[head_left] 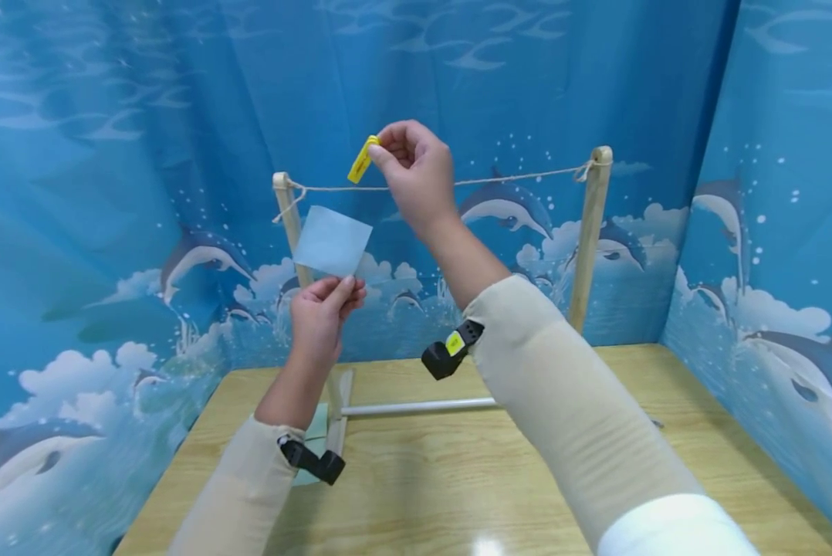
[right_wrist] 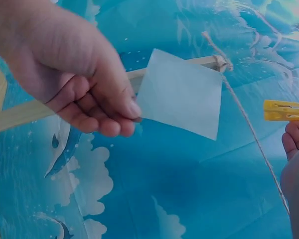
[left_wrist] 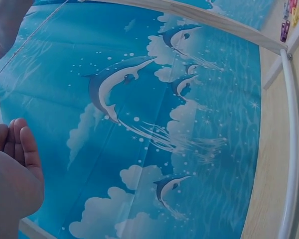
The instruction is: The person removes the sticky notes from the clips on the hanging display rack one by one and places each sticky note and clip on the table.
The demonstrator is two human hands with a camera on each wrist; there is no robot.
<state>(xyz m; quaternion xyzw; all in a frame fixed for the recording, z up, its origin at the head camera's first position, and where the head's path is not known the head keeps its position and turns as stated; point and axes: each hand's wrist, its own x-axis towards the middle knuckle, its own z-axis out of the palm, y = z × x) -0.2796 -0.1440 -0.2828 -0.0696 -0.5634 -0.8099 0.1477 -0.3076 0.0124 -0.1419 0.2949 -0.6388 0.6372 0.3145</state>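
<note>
My left hand [head_left: 322, 320] pinches a light blue square of paper [head_left: 333, 241] by its lower corner, just below the string [head_left: 513, 177] near the left post. In the right wrist view the paper [right_wrist: 182, 94] stands out flat from the thumb and fingers of the left hand [right_wrist: 84, 74]. Above the string, my right hand [head_left: 419, 174] pinches a yellow clothespin [head_left: 363, 160] between thumb and finger. The clothespin [right_wrist: 283, 110] tilts down toward the string, apart from the paper. In the left wrist view only part of the left hand [left_wrist: 17, 169] shows, and the paper is mostly out of frame.
Two wooden posts, left [head_left: 291, 224] and right [head_left: 590, 239], hold up the string. A white rod [head_left: 416, 406] runs low between them over the wooden table [head_left: 416, 479]. Pale green paper [head_left: 308, 472] lies by the left foot. Several coloured clothespins [left_wrist: 285, 31] lie by the right foot.
</note>
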